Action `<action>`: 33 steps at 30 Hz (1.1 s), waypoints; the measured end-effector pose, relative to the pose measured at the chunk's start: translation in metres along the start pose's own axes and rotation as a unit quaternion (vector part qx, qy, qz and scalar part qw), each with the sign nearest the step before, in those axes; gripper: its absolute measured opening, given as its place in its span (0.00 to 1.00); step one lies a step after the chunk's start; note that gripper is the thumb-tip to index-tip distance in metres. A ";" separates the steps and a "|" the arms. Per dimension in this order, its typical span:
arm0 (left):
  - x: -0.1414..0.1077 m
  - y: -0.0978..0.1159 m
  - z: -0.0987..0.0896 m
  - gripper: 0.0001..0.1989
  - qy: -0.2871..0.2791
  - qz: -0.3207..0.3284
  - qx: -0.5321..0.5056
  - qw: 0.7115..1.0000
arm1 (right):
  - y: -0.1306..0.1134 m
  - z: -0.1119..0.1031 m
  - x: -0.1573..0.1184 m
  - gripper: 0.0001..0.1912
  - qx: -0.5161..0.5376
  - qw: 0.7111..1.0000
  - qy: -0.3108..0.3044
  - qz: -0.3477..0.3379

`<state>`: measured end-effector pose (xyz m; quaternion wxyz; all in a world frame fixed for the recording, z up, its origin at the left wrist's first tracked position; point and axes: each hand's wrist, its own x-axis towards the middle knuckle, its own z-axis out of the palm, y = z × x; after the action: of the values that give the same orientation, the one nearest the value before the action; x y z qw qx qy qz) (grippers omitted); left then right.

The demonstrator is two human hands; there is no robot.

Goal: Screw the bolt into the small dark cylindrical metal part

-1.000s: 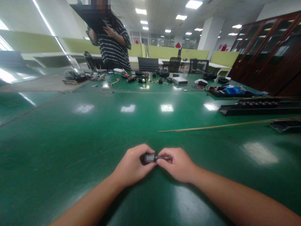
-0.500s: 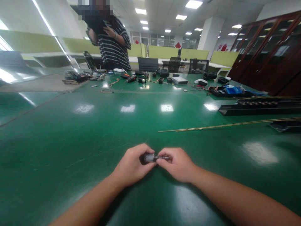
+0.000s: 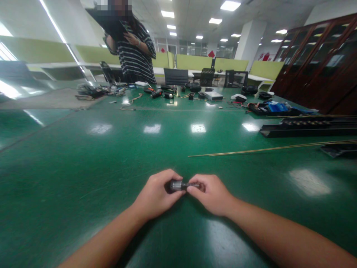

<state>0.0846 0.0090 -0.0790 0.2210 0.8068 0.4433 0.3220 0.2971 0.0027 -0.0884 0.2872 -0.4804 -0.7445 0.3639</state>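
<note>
Between my hands lies a small motor-like part, a grey metal cylinder with a thin dark shaft pointing right. My left hand curls around the cylinder, thumb below and fingers above, and covers its left end. With thumb and fingertips, my right hand pinches the shaft, whose tip shows between the fingers. Both hands are low over the glossy green table, near its front. Whether the part touches the tabletop, I cannot tell.
Beyond my hands, thin brass-coloured rods reach in from the right. Behind them sit a black metal channel and a tool tray with blue items. Several small devices, a drill and a white box line the far side. A person stands across the table.
Both hands keep their grip in nearly the same place. My right fingers have shifted very slightly on the shaft. The person opposite has tilted the dark object they hold.
</note>
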 end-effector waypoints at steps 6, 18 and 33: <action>0.000 -0.002 -0.001 0.08 0.006 -0.005 0.001 1.000 | -0.002 0.000 0.000 0.09 0.030 0.999 0.005 0.018; 0.002 -0.006 -0.005 0.10 0.013 -0.014 0.015 1.000 | 0.004 0.002 0.001 0.09 0.146 0.988 0.040 0.038; 0.005 -0.011 -0.010 0.13 0.049 -0.042 0.021 0.998 | 0.011 0.000 0.009 0.16 0.299 0.947 0.099 0.069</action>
<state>0.0732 0.0199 -0.0771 0.1958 0.7753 0.4936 0.3420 0.2989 0.0140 -0.0968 0.4641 -0.4566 -0.5341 0.5393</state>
